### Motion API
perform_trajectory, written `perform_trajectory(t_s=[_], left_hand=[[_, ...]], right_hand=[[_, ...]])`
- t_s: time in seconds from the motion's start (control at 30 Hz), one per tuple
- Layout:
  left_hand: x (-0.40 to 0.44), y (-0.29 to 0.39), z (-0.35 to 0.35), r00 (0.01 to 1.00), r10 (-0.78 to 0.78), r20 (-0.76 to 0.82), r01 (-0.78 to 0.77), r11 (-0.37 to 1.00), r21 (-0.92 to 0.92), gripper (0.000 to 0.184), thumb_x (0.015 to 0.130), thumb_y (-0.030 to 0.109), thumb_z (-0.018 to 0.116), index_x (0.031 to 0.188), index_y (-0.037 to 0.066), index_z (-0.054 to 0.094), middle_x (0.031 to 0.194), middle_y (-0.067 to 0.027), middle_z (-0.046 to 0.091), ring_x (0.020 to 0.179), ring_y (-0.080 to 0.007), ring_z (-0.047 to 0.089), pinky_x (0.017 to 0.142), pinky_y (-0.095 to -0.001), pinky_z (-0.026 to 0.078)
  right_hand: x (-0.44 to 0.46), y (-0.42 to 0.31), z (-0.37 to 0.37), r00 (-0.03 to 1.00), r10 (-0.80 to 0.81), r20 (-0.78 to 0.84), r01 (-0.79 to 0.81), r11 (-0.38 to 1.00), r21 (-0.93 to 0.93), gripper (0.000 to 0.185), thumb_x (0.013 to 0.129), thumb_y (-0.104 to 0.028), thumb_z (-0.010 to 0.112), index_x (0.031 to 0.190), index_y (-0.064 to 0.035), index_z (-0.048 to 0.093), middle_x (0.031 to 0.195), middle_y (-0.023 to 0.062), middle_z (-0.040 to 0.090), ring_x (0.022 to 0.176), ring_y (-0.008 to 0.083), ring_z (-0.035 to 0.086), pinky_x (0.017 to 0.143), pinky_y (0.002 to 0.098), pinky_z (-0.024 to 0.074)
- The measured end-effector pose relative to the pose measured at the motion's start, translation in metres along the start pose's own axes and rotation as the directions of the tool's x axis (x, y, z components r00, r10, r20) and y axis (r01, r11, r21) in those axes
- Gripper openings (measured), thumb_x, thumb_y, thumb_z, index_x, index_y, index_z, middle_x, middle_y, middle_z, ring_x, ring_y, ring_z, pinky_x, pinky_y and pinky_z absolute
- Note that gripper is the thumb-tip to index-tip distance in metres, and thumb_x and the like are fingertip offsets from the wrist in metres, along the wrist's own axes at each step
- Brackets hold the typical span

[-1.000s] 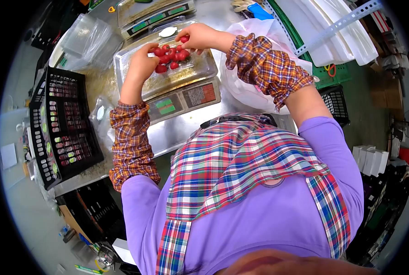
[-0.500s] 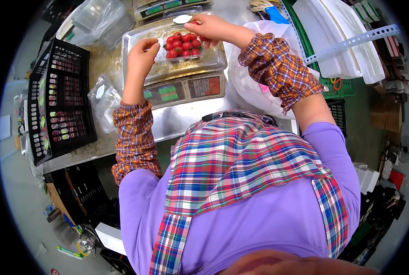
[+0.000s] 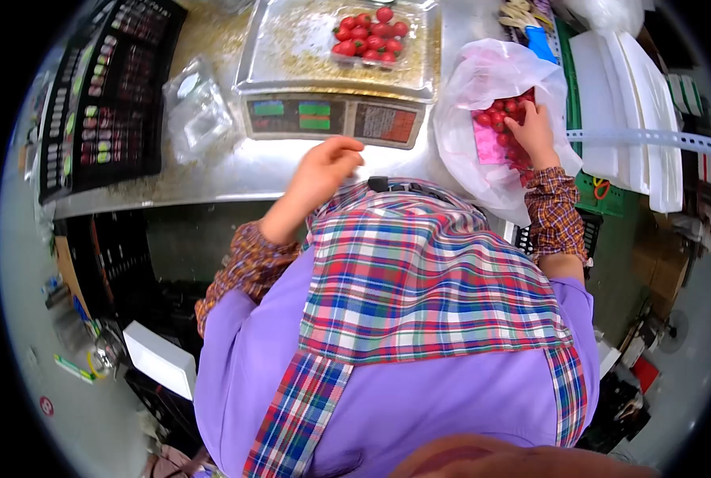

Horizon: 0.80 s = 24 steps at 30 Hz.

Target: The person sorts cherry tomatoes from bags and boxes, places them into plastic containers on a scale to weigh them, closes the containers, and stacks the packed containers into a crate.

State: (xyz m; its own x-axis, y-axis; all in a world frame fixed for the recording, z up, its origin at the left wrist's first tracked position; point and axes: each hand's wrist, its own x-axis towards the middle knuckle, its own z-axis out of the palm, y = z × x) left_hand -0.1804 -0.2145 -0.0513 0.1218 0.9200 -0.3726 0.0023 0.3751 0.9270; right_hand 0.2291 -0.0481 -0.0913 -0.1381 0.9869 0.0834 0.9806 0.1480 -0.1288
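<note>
Nearest to the camera, a plaid apron (image 3: 427, 295) covers the front of the person. Just beyond it, the left hand (image 3: 321, 177) hangs above the edge of the metal table (image 3: 212, 185), its fingers loosely bent and a little apart. To the right, the right hand (image 3: 533, 134) reaches into a white plastic bag (image 3: 469, 80), where its fingertips touch loose red tomatoes (image 3: 492, 118); whether they are clamped on one, I cannot tell. A pink sheet (image 3: 492, 147) lies in this bag too. Farther than the left hand stands a scale (image 3: 292, 118), and on the right part of its tray (image 3: 292, 52) rests a clear container (image 3: 367, 61), filled with tomatoes. Left of the scale are clear plastic packages (image 3: 200, 115), then a black crate (image 3: 104, 119). Gloves (image 3: 519, 14) lie at the far right.
</note>
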Motion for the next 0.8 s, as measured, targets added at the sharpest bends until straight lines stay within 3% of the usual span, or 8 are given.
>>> perform_trajectory(t_s=[0.13, 0.23, 0.4, 0.5, 0.6, 0.67, 0.77, 0.8], left_hand=[[-0.002, -0.001, 0.036, 0.983, -0.057, 0.177, 0.066, 0.997, -0.046, 0.018, 0.09, 0.009, 0.056, 0.105, -0.001, 0.059, 0.089, -0.0042, 0.063, 0.08, -0.0097, 0.058, 0.073, -0.0233, 0.047], [0.003, -0.006, 0.032, 0.987, -0.028, 0.161, 0.034, 0.999, -0.034, 0.018, 0.091, 0.01, 0.055, 0.105, -0.001, 0.059, 0.088, -0.0041, 0.063, 0.081, -0.0101, 0.058, 0.073, -0.0236, 0.047], [0.007, -0.012, 0.028, 0.986, -0.056, 0.157, 0.048, 0.997, 0.052, 0.02, 0.09, 0.01, 0.056, 0.106, -0.001, 0.058, 0.088, -0.0051, 0.063, 0.082, -0.0109, 0.058, 0.074, -0.0239, 0.047], [0.012, -0.008, 0.036, 0.98, -0.084, 0.18, 0.085, 0.996, -0.001, 0.019, 0.09, 0.01, 0.055, 0.106, -0.001, 0.059, 0.089, -0.0062, 0.063, 0.082, -0.0115, 0.059, 0.075, -0.024, 0.047], [0.032, -0.007, 0.045, 0.979, 0.046, 0.198, -0.08, 0.983, 0.166, 0.02, 0.09, 0.009, 0.056, 0.107, 0.0, 0.058, 0.089, -0.0058, 0.064, 0.083, -0.0117, 0.06, 0.074, -0.0244, 0.047], [0.046, 0.011, 0.06, 0.932, 0.251, 0.26, -0.342, 0.848, 0.404, 0.018, 0.085, 0.011, 0.059, 0.101, 0.003, 0.062, 0.086, -0.0095, 0.065, 0.08, -0.0196, 0.062, 0.073, -0.0301, 0.048], [0.063, 0.038, 0.099, 0.71, 0.535, 0.459, -0.661, 0.281, 0.695, 0.016, 0.079, 0.014, 0.06, 0.091, 0.005, 0.064, 0.082, -0.0143, 0.064, 0.074, -0.0317, 0.061, 0.068, -0.0406, 0.048], [0.077, 0.041, 0.118, 0.72, 0.47, 0.511, -0.682, 0.344, 0.645, 0.015, 0.078, 0.015, 0.06, 0.089, 0.005, 0.064, 0.082, -0.0132, 0.065, 0.076, -0.0339, 0.061, 0.067, -0.0447, 0.047]], right_hand=[[-0.008, -0.009, 0.043, 0.979, -0.03, -0.201, 0.03, 1.0, -0.005, 0.041, 0.077, -0.028, 0.069, 0.113, -0.0121, 0.058, 0.105, 0.0187, 0.053, 0.098, 0.0396, 0.051, 0.083, 0.0466, 0.0443], [-0.02, -0.016, 0.049, 0.969, -0.056, -0.242, 0.087, 0.989, 0.12, 0.04, 0.076, -0.027, 0.068, 0.112, -0.0136, 0.057, 0.108, 0.0168, 0.053, 0.099, 0.039, 0.05, 0.084, 0.0464, 0.044], [-0.045, -0.057, 0.026, 0.992, -0.129, -0.001, 0.127, 0.972, 0.196, 0.037, 0.077, -0.03, 0.068, 0.11, -0.0181, 0.058, 0.114, 0.0124, 0.053, 0.106, 0.0358, 0.051, 0.083, 0.0451, 0.0467], [-0.043, -0.047, 0.027, 0.982, -0.18, 0.056, 0.159, 0.95, 0.268, 0.031, 0.079, -0.024, 0.067, 0.107, -0.0148, 0.06, 0.111, 0.0122, 0.053, 0.094, 0.0312, 0.058, 0.076, 0.0396, 0.0496], [-0.05, -0.034, 0.031, 0.979, -0.2, 0.041, 0.169, 0.908, 0.382, 0.03, 0.078, -0.015, 0.065, 0.107, -0.0128, 0.058, 0.107, 0.0133, 0.052, 0.09, 0.0313, 0.059, 0.074, 0.038, 0.0499], [-0.058, -0.04, 0.024, 0.98, -0.183, 0.073, 0.141, 0.911, 0.388, 0.035, 0.076, -0.013, 0.067, 0.109, -0.0127, 0.057, 0.109, 0.0154, 0.05, 0.09, 0.0338, 0.059, 0.076, 0.0387, 0.0497], [-0.064, -0.041, 0.029, 0.99, -0.138, 0.027, 0.123, 0.943, 0.31, 0.043, 0.073, -0.015, 0.07, 0.113, -0.0128, 0.055, 0.114, 0.0199, 0.048, 0.092, 0.0377, 0.058, 0.079, 0.0403, 0.0499], [-0.064, -0.041, 0.032, 0.997, -0.075, -0.001, 0.072, 0.952, 0.297, 0.041, 0.073, -0.017, 0.07, 0.111, -0.0118, 0.056, 0.111, 0.0203, 0.049, 0.091, 0.0374, 0.058, 0.079, 0.0405, 0.05]])
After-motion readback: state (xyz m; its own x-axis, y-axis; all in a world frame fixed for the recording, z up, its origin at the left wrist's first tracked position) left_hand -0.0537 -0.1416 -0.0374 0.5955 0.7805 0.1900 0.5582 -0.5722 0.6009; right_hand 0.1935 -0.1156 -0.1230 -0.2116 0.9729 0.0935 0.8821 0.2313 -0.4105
